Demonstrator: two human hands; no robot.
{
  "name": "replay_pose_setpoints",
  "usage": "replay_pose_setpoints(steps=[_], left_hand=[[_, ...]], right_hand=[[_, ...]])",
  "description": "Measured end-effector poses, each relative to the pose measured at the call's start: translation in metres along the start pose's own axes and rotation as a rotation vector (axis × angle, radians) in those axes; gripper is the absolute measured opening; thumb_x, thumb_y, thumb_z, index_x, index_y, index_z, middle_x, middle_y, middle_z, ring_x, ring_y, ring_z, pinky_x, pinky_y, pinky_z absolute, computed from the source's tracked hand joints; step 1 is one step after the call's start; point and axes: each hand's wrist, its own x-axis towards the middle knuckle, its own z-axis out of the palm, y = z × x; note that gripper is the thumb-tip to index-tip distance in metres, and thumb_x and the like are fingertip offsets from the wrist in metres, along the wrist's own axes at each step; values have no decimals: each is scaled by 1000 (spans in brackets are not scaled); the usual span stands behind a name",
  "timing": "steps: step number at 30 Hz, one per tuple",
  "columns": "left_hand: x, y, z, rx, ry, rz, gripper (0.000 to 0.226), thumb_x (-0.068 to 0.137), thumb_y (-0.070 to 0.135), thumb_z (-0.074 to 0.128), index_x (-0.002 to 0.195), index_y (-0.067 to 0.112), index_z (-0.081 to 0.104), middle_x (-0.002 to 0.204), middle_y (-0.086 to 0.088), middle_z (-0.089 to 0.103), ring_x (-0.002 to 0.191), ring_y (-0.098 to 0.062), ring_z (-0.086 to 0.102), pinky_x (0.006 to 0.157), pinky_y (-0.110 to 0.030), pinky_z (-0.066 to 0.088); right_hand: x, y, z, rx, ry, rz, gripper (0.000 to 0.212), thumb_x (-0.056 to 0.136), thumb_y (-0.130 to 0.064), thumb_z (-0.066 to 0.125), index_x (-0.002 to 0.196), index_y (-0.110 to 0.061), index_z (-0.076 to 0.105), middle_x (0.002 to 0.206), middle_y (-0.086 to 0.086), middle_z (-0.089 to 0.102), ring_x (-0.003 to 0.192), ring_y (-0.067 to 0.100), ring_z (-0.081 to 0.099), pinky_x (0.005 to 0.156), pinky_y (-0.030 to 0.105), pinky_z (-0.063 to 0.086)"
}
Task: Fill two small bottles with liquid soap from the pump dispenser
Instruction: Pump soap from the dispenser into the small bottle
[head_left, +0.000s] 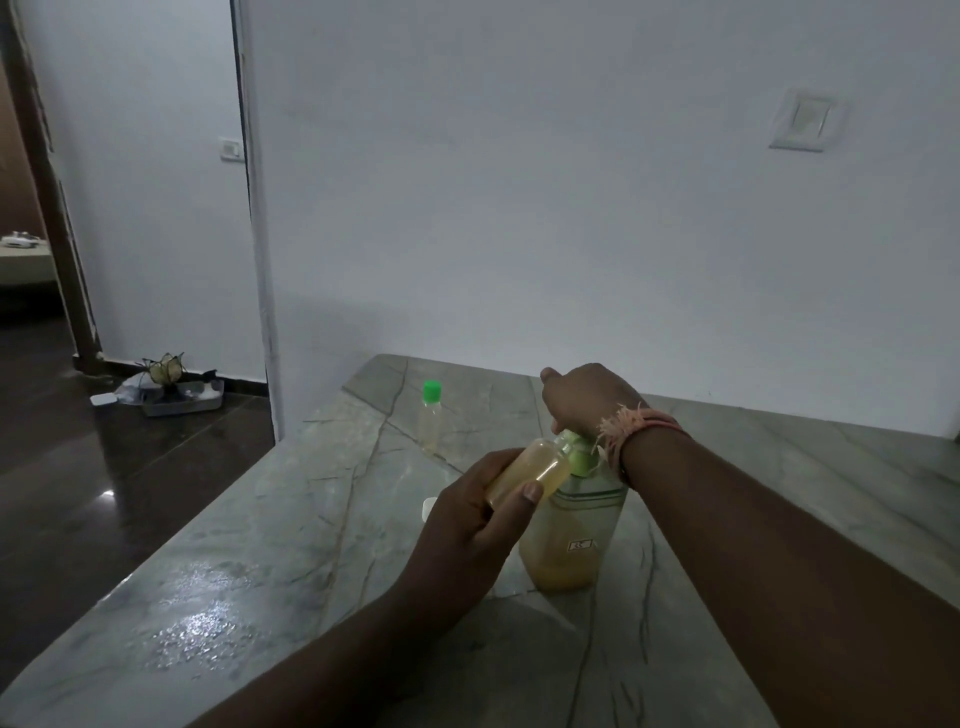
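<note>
Doorway and dark floor fill the left of the frame, with a tray of clutter on the floor at lower left of the wall. Moving right onto the stone counter, a capped bottle with a green lid stands upright toward the back, well apart from the hands; it looks clear with perhaps a little pale liquid at the bottom (the dim light makes its level hard to read). A small white cap lies on the counter just left of the left hand, presumably the lid of the bottle now being filled. That hand's fingers are wrapped tight around the open bottle, tilted with its mouth up against the green nozzle of the pump dispenser; amber soap appears to fill most of it. The right hand, wearing a thread band at the wrist, is curled down over the pump head, pressing it. The dispenser stands on the counter at centre, holding soap only in its lower part. Judged from this, one bottle is nearly full; capping it and perhaps filling the green-lidded one remain.
</note>
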Motion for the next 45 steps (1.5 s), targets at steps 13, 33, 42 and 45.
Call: replay_pose_setpoints(steps=[13,33,42,45], left_hand=[[-2,4,-1,23,0,-1,26,96,47,49,122,44,54,83,25,62,73,-2,61,59,-16,47],[0,6,-2,-11,-37,-4,17,100,42,52,116,48,53,83,21,64,67,-5,61,56,-19,49],[-1,5,-2,3,-28,10,18,100,42,50,116,48,54,84,23,64,68,-6,62,56,-20,49],[-2,7,-2,2,-31,-4,17,101,40,50,117,46,54,82,22,64,66,-6,61,55,-19,48]], right_hand=[[-5,-1,0,50,12,-3,51,86,-48,36,92,-11,71,95,7,74,89,28,67,90,40,50],[-3,-7,-5,18,-31,-1,54,95,-48,36,97,-8,71,98,10,73,90,27,65,81,35,47],[-8,-5,-5,13,-26,10,46,94,-37,33,104,-12,71,106,8,71,99,29,63,92,39,48],[-7,-8,-7,-20,-50,-2,57,97,-45,31,99,-5,72,103,11,72,94,27,64,80,33,45]])
